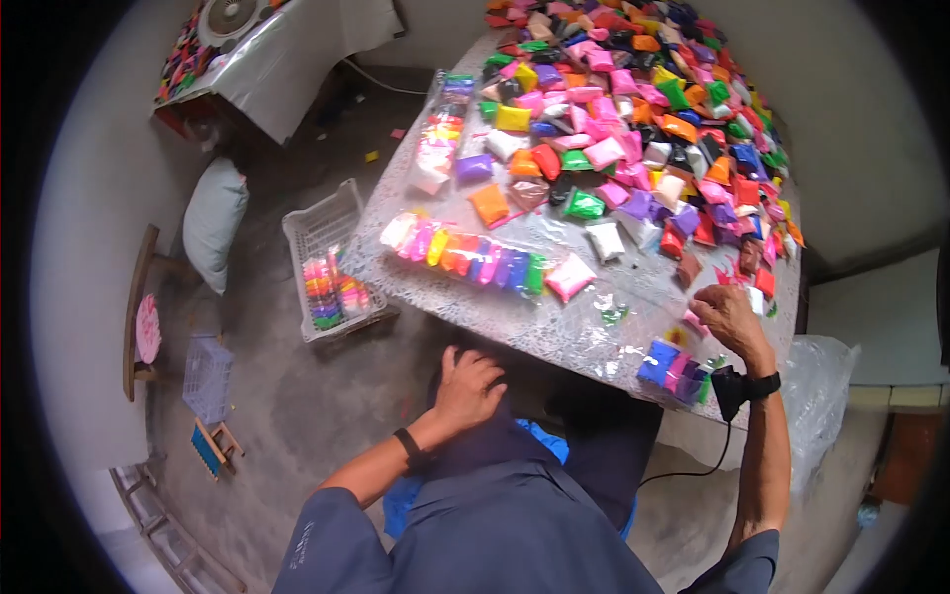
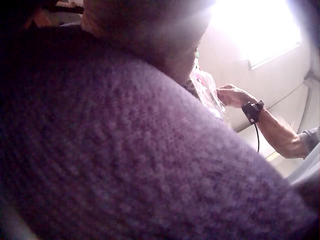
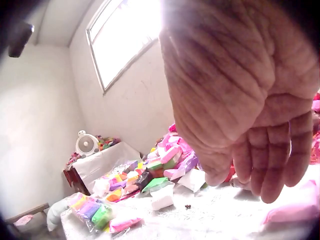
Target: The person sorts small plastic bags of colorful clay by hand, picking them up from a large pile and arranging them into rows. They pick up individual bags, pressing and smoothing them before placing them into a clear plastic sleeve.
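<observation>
My left hand (image 1: 468, 388) rests on my thigh with its fingers loosely spread. My right hand (image 1: 734, 319) hangs palm-down over the right side of the table, at the near edge of a big heap of small coloured pillow packets (image 1: 614, 129). In the right wrist view its fingers (image 3: 272, 160) point down, loosely extended, with no packet visible between them. A pink packet (image 3: 295, 206) lies close beside them. Just nearer my body than the right hand is a clear bag (image 1: 675, 372) with blue, pink and green packets in a row.
A longer filled clear bag (image 1: 465, 259) lies along the table's left front, another (image 1: 440, 139) behind it. Loose packets, one white (image 1: 605, 241), surround them. On the floor stands a plastic crate (image 1: 297, 233) holding filled bags. A clear plastic sheet (image 1: 823, 396) hangs at the right.
</observation>
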### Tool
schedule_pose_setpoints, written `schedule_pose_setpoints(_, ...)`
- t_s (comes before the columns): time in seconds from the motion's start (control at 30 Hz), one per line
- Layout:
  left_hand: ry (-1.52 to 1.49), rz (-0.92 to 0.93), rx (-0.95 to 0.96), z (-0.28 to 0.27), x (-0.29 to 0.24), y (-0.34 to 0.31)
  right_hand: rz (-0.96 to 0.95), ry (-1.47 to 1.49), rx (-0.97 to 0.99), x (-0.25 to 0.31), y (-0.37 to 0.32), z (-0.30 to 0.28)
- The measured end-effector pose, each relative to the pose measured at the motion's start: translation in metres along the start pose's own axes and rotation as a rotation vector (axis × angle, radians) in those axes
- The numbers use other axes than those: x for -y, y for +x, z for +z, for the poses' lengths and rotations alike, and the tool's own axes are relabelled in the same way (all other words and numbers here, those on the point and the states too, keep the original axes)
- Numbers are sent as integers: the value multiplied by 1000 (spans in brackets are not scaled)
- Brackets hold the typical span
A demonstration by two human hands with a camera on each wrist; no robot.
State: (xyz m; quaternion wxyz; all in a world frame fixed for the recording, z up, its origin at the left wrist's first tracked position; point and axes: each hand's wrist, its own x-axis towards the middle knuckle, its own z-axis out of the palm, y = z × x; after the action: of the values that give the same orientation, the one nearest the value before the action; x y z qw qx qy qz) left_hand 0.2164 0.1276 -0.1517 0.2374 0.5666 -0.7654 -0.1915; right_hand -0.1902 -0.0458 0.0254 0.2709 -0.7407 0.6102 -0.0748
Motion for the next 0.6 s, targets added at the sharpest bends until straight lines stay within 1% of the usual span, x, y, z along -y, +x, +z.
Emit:
schedule_pose_setpoints(0.07,-12,23,-9,1,-1,3,2,-16,1,-6,0,2)
schedule_pose_setpoints(0.2,22,-1,9,0,-4,4,18,-38,-9,-2,1,-1)
schedule_pose_setpoints(0.27,28,-6,28,-2,-3,3,16,-12,-17,1,5,0)
schedule_pose_setpoints(0.4,45,-16,46,-3,-4,6,30,-66,5,14,23,-7)
schedule_pose_setpoints(0.43,43,-16,52,-3,-4,6,-30,-38,-22,12,30,-6)
schedule_pose_setpoints(0.53,35,-10,43,-4,-4,7,-93,-29,-46,13,52,-5)
schedule_pose_setpoints(0.57,42,-19,57,-4,-4,6,-144,-60,-139,16,57,-3)
schedule_pose_setpoints(0.6,47,-24,71,-4,-4,6,-79,-55,-121,29,63,-6)
